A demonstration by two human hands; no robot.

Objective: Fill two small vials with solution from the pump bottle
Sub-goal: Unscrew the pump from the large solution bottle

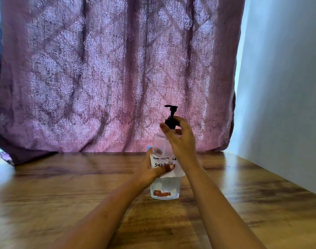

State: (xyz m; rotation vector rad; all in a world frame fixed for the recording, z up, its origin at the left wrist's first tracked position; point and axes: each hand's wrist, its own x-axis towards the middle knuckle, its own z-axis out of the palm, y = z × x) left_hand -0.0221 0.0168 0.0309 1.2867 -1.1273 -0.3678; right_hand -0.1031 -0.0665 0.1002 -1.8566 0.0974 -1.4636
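Observation:
A clear pump bottle [165,188] with a black pump head [171,115] stands upright on the wooden table [63,186], partly filled with clear liquid. A white handwritten label is taped to its middle. My left hand [151,170] grips the bottle's body, thumb across the label. My right hand [180,139] is at the neck, its fingers curled round the black pump collar. A small light-blue object [149,147] peeks out behind the bottle's left side; what it is cannot be told. No vial is plainly visible.
A purple patterned curtain [108,78] hangs behind the table's far edge. A pale wall [283,105] runs along the right side of the table. The wooden surface stretches wide on both sides of the bottle.

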